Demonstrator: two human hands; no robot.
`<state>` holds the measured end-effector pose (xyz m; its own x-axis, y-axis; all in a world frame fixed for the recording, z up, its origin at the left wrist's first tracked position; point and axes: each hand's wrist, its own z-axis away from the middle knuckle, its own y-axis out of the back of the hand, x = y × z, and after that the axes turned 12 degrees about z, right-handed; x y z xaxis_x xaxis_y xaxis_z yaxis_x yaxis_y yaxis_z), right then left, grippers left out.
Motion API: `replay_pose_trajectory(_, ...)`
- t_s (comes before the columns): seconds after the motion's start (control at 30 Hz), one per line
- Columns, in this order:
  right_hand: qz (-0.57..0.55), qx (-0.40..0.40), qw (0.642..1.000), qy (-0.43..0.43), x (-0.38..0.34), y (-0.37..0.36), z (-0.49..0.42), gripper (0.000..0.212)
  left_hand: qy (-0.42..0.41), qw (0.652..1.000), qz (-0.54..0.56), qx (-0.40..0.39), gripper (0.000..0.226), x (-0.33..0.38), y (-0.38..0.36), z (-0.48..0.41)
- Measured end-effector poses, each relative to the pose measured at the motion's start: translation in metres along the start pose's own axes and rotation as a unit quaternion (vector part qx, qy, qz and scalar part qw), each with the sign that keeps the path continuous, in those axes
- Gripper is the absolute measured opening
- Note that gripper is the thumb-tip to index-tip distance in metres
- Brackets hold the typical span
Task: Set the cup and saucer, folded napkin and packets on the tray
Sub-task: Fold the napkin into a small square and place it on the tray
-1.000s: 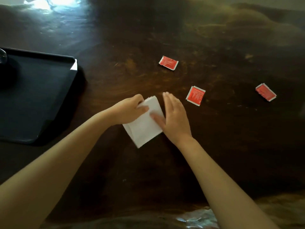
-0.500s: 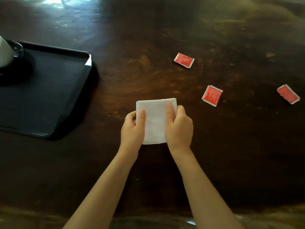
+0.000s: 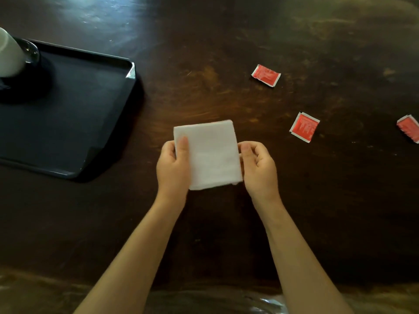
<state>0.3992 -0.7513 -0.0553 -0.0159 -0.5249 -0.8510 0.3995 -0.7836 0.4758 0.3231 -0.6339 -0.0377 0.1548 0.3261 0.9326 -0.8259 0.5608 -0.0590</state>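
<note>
Tray [image 3: 74, 114] at left with cup [image 3: 9, 55] on it, napkin [image 3: 210, 155] centre, three packets [image 3: 265, 75] at right on table [image 3: 317, 200]

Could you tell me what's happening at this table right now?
A person is holding a folded white napkin over the dark table, the left hand and right hand gripping opposite edges. The cup already sits on the black tray. Three red packets lie on the table, off the tray.

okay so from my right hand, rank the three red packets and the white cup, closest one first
1. Middle red packet, just up and right of the right hand.
2. Far packet and right-edge packet: too close to call.
3. White cup, far left on the tray.
</note>
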Motion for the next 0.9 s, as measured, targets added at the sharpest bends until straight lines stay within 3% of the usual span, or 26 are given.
replay_pose_trajectory(0.1, -0.017, -0.13, 0.991, 0.025, -0.002, 0.006, 0.014, 0.038, 0.112, 0.987, 0.093, -0.068, 0.022, 0.006, 0.013, -0.009)
replay_pose_trajectory(0.17, 0.031, -0.161, 0.985, 0.051, 0.0, 0.006, 0.022, 0.062, 0.156, 0.97, 0.143, -0.116, 0.03, 0.009, 0.02, -0.008)
replay_pose_trajectory(0.23, 0.103, -0.154, 0.978, 0.091, 0.006, 0.005, 0.026, 0.073, 0.19, 0.956, 0.182, -0.131, 0.03, 0.007, 0.026, -0.007)
replay_pose_trajectory(0.33, 0.239, -0.075, 0.953, 0.172, 0.015, 0.001, 0.028, 0.065, 0.24, 0.94, 0.205, -0.128, 0.036, -0.002, 0.035, -0.008)
replay_pose_trajectory(0.4, 0.32, -0.01, 0.916, 0.244, 0.018, -0.004, 0.028, 0.059, 0.252, 0.936, 0.197, -0.148, 0.037, -0.008, 0.038, -0.007)
replay_pose_trajectory(0.57, 0.328, -0.004, 0.863, 0.383, 0.022, -0.019, 0.026, 0.037, 0.262, 0.92, 0.218, -0.193, 0.034, -0.01, 0.045, -0.009)
replay_pose_trajectory(0.9, 0.278, 0.026, 0.866, 0.415, 0.031, -0.021, 0.025, 0.024, 0.266, 0.923, 0.228, -0.158, 0.033, -0.016, 0.044, -0.011)
